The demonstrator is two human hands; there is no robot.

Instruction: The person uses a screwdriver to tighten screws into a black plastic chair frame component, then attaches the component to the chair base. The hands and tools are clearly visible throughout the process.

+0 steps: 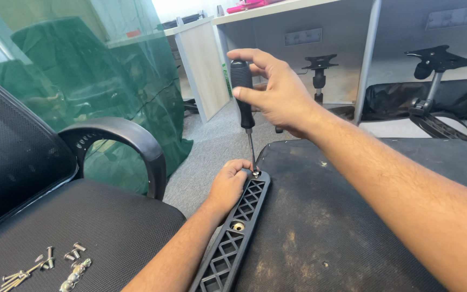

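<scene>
Head view: right hand (277, 89) grips a black-handled screwdriver (243, 97) upright, tip on a screw at the far end of a black latticed plastic armrest bracket (236, 235). Left hand (231, 184) wraps that far end, beside a dusty black seat underside (341, 227). Loose silver screws (44, 267) lie near left.

Grey rectangular label plate (303, 37) is sitting on the desk's back panel, top centre, just right of the screwdriver handle. A 2nd grey plate (460, 16), wider, is showing on the panel at top right, above the chair base. Small red tag (133, 33) is showing behind the green netting, upper left; shape is too blurred to tell. No pkgs or screens showing.
</scene>
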